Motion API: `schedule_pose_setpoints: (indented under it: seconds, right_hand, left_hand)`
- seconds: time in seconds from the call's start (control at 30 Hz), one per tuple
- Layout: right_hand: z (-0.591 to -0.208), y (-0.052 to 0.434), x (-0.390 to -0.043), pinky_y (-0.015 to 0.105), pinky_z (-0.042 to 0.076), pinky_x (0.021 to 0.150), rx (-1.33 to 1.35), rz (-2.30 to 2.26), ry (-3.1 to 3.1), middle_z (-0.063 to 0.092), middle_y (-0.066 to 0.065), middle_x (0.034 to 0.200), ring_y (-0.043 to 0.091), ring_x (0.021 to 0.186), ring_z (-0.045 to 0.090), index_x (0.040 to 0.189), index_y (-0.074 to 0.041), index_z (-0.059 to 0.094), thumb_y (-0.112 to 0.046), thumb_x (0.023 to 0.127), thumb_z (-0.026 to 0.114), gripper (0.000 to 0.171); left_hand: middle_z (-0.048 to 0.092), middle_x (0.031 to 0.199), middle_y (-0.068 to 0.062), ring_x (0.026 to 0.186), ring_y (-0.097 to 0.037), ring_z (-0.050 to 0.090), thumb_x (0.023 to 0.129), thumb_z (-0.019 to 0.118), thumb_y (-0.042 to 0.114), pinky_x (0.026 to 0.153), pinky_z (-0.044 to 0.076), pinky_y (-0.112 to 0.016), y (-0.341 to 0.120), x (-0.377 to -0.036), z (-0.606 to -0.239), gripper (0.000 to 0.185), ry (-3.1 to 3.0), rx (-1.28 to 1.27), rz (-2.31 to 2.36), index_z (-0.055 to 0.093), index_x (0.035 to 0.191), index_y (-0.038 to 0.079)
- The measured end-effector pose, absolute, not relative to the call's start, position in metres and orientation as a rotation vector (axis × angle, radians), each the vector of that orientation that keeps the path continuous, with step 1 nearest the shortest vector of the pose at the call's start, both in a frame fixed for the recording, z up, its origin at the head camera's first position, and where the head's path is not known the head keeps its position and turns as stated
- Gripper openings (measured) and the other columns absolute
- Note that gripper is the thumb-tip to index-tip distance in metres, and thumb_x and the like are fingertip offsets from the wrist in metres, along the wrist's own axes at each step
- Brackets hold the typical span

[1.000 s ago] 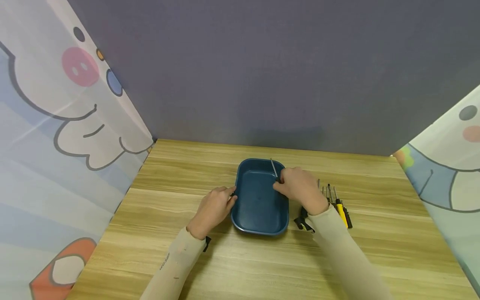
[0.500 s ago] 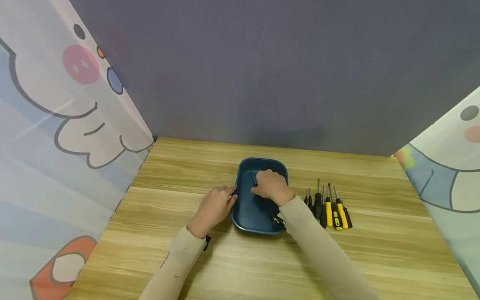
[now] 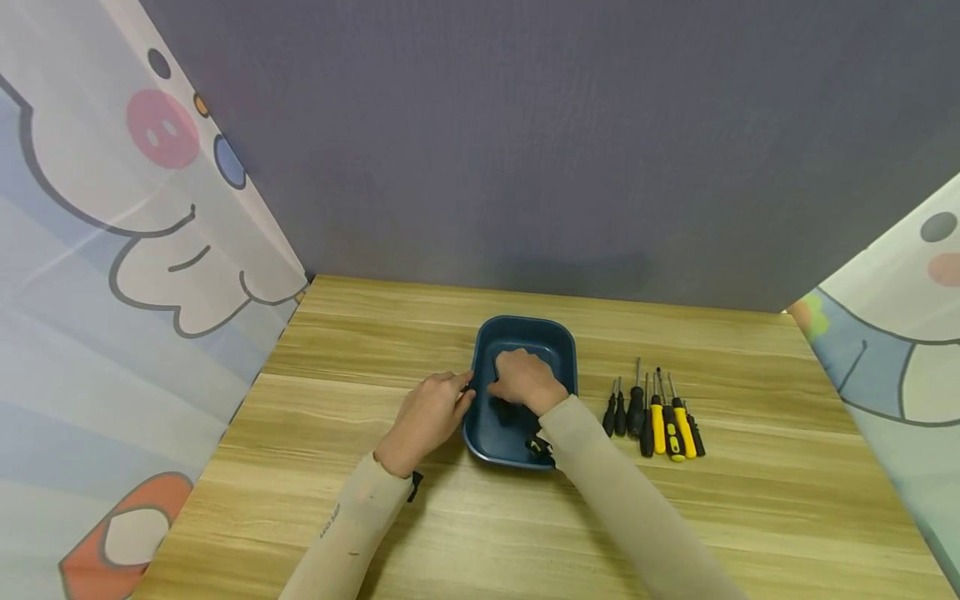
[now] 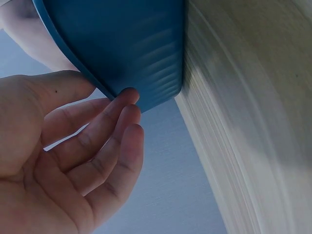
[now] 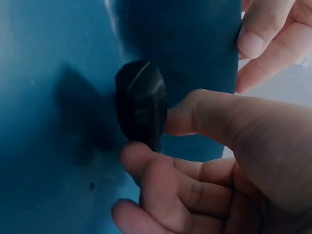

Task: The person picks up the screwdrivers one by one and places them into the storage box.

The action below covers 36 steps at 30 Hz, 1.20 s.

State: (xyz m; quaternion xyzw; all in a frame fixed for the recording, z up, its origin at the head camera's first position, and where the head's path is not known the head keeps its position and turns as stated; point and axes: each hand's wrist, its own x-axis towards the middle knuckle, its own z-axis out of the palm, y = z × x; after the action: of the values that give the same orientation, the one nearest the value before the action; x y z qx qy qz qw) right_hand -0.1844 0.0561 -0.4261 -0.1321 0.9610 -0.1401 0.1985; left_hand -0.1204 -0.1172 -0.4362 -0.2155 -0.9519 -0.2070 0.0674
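- Tray (image 3: 558, 337), dark blue, rounded rectangle, sits mid-table on the wooden table (image 3: 450, 517); long axis runs away from the person; grey backdrop behind, cartoon-print curtains at both sides.
- Right hand (image 3: 525, 381) is down inside the tray; thumb and curled fingers pinch the black handle (image 5: 140, 105) of a screwdriver close to the tray floor; a low grip of this kind looks suited to laying the tool flat rather than dropping it.
- Left hand (image 3: 429, 414) rests against the tray's left wall; fingers nearly straight, tips on the outer wall under the rim, nothing enclosed; judged to be bracing the tray against sliding while the other hand works in it.
- Remaining screwdrivers (image 3: 654, 412), black and yellow-and-black handles, lie in a tidy parallel row on the table to the right of the tray, near but not touching it; shafts point away from the person.
- Head view gives the layout, yet the right hand hides the held tool almost wholly; right wrist view alone shows the faceted handle end and its shadow on the tray floor; shaft not seen in either.
- Left wrist view alone shows the relaxed fingers (image 4: 109, 126) touching the blue wall, palm off it; head view shows only the back of that hand.
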Motion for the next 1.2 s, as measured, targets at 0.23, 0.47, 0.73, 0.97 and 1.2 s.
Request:
schedule_pose_setpoints:
  seconds: [0.23, 0.47, 0.73, 0.97, 1.2]
  right_hand:
    - [-0.420, 0.057, -0.182, 0.028, 0.037, 0.043, -0.368, -0.379, 2.720, 0.050, 0.000, 0.054, 0.014, 0.045, 0.049, 0.064, -0.012, 0.058, -0.030, 0.097, 0.066, 0.039]
    - [-0.404, 0.062, -0.177, 0.029, 0.037, 0.046, -0.394, -0.299, 2.745, 0.045, 0.000, 0.054, 0.015, 0.047, 0.047, 0.062, -0.014, 0.056, -0.033, 0.097, 0.066, 0.041]
    - [-0.383, 0.084, -0.159, 0.028, 0.035, 0.041, -0.493, -0.294, 2.843, 0.048, 0.001, 0.055, 0.016, 0.045, 0.047, 0.065, -0.013, 0.055, -0.026, 0.097, 0.066, 0.036]
    - [-0.376, 0.111, -0.142, 0.028, 0.035, 0.042, -0.541, -0.261, 2.921, 0.048, 0.002, 0.058, 0.016, 0.047, 0.047, 0.080, -0.008, 0.062, -0.025, 0.096, 0.068, 0.024]
    - [-0.373, 0.142, -0.124, 0.029, 0.034, 0.042, -0.493, -0.136, 2.993, 0.047, 0.000, 0.060, 0.016, 0.046, 0.046, 0.088, -0.008, 0.064, -0.030, 0.096, 0.069, 0.024]
  left_hand:
    - [0.071, 0.099, -0.012, 0.083, -0.024, 0.069, 0.098, 0.068, 0.016, 0.063, 0.054, -0.033, -0.117, -0.120, -0.436, 0.031, -2.872, -0.649, -0.632, 0.070, 0.125, 0.001]
    - [0.071, 0.098, -0.011, 0.080, -0.022, 0.068, 0.098, 0.068, 0.016, 0.060, 0.051, -0.029, -0.117, -0.120, -0.436, 0.031, -2.872, -0.646, -0.634, 0.069, 0.125, 0.001]
    - [0.072, 0.102, -0.012, 0.083, -0.022, 0.069, 0.099, 0.067, 0.018, 0.062, 0.053, -0.031, -0.117, -0.121, -0.436, 0.032, -2.892, -0.622, -0.644, 0.069, 0.127, 0.002]
    - [0.072, 0.106, -0.012, 0.087, -0.024, 0.070, 0.098, 0.067, 0.018, 0.064, 0.054, -0.034, -0.118, -0.120, -0.438, 0.032, -2.871, -0.627, -0.650, 0.069, 0.126, 0.002]
    - [0.072, 0.107, -0.013, 0.087, -0.023, 0.070, 0.098, 0.068, 0.018, 0.064, 0.054, -0.034, -0.118, -0.121, -0.439, 0.033, -2.861, -0.631, -0.657, 0.069, 0.126, 0.002]
